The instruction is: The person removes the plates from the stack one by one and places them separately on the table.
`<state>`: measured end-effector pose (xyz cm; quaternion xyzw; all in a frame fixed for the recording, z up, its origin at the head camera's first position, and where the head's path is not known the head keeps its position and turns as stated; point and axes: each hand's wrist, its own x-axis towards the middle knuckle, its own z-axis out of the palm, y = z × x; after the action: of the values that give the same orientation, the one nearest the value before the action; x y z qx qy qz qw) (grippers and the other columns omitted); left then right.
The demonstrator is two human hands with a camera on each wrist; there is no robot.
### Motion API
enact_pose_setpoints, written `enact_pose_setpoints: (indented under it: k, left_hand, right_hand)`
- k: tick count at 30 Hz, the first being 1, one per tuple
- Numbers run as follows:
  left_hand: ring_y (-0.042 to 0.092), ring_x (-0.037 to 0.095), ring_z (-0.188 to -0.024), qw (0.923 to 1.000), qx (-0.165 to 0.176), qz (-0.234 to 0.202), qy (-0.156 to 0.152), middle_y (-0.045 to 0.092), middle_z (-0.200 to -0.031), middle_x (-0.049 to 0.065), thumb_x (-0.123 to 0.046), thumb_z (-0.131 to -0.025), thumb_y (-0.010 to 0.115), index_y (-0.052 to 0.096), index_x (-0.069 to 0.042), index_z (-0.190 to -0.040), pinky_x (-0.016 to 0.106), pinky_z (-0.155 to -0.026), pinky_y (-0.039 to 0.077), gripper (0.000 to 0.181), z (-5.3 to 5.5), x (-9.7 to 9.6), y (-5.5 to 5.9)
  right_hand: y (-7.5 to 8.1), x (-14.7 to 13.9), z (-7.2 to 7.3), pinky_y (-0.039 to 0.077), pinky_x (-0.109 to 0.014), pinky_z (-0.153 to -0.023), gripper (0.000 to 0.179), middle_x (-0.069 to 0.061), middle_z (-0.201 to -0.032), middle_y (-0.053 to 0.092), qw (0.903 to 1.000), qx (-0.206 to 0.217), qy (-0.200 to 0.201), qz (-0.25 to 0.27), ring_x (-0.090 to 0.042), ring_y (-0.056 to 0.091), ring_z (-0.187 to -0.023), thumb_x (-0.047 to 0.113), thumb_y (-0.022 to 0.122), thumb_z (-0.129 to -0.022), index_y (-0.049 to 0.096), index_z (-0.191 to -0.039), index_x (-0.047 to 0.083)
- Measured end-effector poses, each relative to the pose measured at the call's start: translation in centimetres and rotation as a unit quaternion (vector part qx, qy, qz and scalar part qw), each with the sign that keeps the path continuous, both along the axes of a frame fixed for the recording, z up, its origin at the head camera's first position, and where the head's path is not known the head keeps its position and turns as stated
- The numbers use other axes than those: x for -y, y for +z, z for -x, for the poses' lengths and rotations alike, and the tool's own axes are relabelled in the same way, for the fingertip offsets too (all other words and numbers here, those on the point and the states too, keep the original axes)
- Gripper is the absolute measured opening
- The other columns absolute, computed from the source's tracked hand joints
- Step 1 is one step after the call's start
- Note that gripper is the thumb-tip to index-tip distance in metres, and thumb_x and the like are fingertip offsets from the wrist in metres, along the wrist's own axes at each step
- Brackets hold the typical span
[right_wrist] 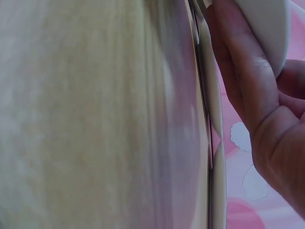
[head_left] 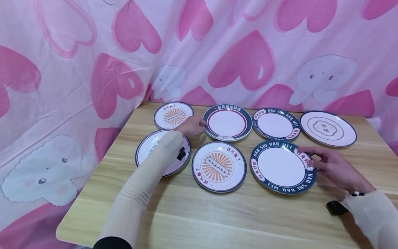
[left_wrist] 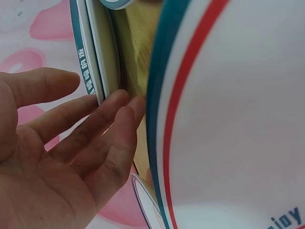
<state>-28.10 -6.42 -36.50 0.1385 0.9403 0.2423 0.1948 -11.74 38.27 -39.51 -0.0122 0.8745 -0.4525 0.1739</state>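
In the head view my right hand grips the right edge of a round plate with a dark blue lettered rim. From the right wrist view, its fingers lie along the plate's underside, and the plate looks slightly raised. My left hand reaches to the left edge of a back-row plate with a blue rim and red ring. The left wrist view shows this as stacked plates, fingertips at their edge and the thumb apart from it.
A plate with an orange sunburst lies between my arms. The left forearm passes over another plate. Along the back stand a smaller sunburst plate, a blue-rimmed plate and a white plate. A pink heart-print curtain hangs behind the wooden table.
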Motion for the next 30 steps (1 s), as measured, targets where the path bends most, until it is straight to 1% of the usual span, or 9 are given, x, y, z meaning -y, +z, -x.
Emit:
enact_pose_setpoints:
  k: [8, 13, 15, 17, 20, 22, 24, 27, 30]
  left_hand:
    - [0.055, 0.016, -0.104, 0.9999, 0.008, 0.000, 0.008, 0.056, -0.132, 0.000, -0.028, -0.089, 0.054, 0.053, -0.022, -0.130, 0.033, -0.089, 0.048, 0.041, -0.1, 0.0, 0.0]
    - [0.056, 0.016, -0.098, 1.0000, -0.004, -0.003, 0.001, 0.058, -0.129, 0.001, -0.026, -0.089, 0.054, 0.054, -0.021, -0.129, 0.030, -0.083, 0.049, 0.041, 0.0, -0.2, 0.0]
    - [0.056, 0.016, -0.098, 1.0000, -0.007, -0.003, -0.001, 0.058, -0.128, 0.001, -0.026, -0.088, 0.054, 0.054, -0.021, -0.129, 0.030, -0.083, 0.048, 0.041, 0.0, -0.2, 0.0]
    - [0.056, 0.016, -0.096, 1.0000, -0.001, -0.004, 0.003, 0.059, -0.126, 0.001, -0.026, -0.088, 0.054, 0.054, -0.021, -0.129, 0.029, -0.082, 0.048, 0.041, 0.1, -0.3, 0.0]
    - [0.057, 0.017, -0.092, 0.9999, 0.005, -0.002, 0.009, 0.060, -0.124, 0.001, -0.026, -0.088, 0.054, 0.054, -0.021, -0.129, 0.029, -0.078, 0.049, 0.041, 0.1, -0.4, -0.1]
    - [0.057, 0.017, -0.091, 0.9999, 0.009, -0.002, 0.009, 0.060, -0.124, 0.001, -0.026, -0.088, 0.054, 0.054, -0.021, -0.129, 0.029, -0.077, 0.049, 0.041, 0.1, -0.4, -0.1]
    - [0.056, 0.017, -0.095, 1.0000, 0.007, -0.001, 0.005, 0.059, -0.126, 0.000, -0.026, -0.089, 0.054, 0.054, -0.021, -0.129, 0.029, -0.078, 0.048, 0.041, 0.1, -0.4, -0.1]
    - [0.054, 0.016, -0.100, 1.0000, 0.007, -0.002, 0.000, 0.058, -0.127, 0.001, -0.027, -0.088, 0.054, 0.053, -0.021, -0.129, 0.030, -0.083, 0.047, 0.041, 0.2, -0.4, 0.0]
    - [0.055, 0.016, -0.094, 1.0000, 0.009, 0.001, -0.002, 0.061, -0.120, 0.002, -0.027, -0.089, 0.053, 0.053, -0.021, -0.130, 0.030, -0.082, 0.047, 0.041, 0.3, -0.3, 0.2]
  right_hand:
    - [0.0, 0.0, 0.0, 0.045, -0.026, -0.056, 0.052, -0.004, -0.137, 0.033, 0.9993, -0.005, 0.012, -0.034, -0.012, 0.042, -0.094, 0.033, 0.055, -0.091, 0.039, -0.140, 0.027]
    - [0.4, 0.1, 0.0, 0.040, -0.025, -0.056, 0.052, -0.007, -0.135, 0.039, 0.9953, -0.015, 0.019, -0.093, -0.017, 0.040, -0.091, 0.037, 0.056, -0.089, 0.041, -0.138, 0.029]
    - [0.5, 0.2, 0.2, 0.041, -0.021, -0.060, 0.051, -0.011, -0.137, 0.041, 0.9915, -0.022, 0.026, -0.126, -0.018, 0.043, -0.096, 0.038, 0.058, -0.088, 0.044, -0.136, 0.028]
    - [0.6, 0.3, 0.4, 0.046, -0.019, -0.065, 0.051, -0.016, -0.138, 0.042, 0.9883, -0.025, 0.031, -0.147, -0.024, 0.048, -0.102, 0.036, 0.060, -0.087, 0.047, -0.135, 0.027]
    - [0.5, 0.6, 0.6, 0.055, -0.028, -0.075, 0.052, -0.022, -0.136, 0.043, 0.9856, -0.034, 0.046, -0.159, -0.035, 0.052, -0.108, 0.032, 0.063, -0.085, 0.049, -0.134, 0.024]
    - [0.4, 0.7, 0.7, 0.056, -0.034, -0.079, 0.053, -0.022, -0.133, 0.046, 0.9845, -0.041, 0.055, -0.161, -0.038, 0.053, -0.110, 0.029, 0.065, -0.083, 0.049, -0.134, 0.022]
    - [0.3, 0.7, 0.8, 0.057, -0.033, -0.078, 0.054, -0.021, -0.128, 0.051, 0.9828, -0.048, 0.063, -0.167, -0.036, 0.055, -0.107, 0.026, 0.066, -0.083, 0.048, -0.134, 0.021]
    - [0.2, 0.8, 0.9, 0.057, -0.026, -0.073, 0.056, -0.019, -0.122, 0.053, 0.9807, -0.055, 0.072, -0.173, -0.029, 0.057, -0.102, 0.021, 0.067, -0.082, 0.047, -0.134, 0.019]
    - [0.2, 1.0, 1.0, 0.055, -0.021, -0.069, 0.057, -0.018, -0.119, 0.054, 0.9799, -0.062, 0.080, -0.172, -0.024, 0.057, -0.097, 0.017, 0.067, -0.082, 0.046, -0.134, 0.016]
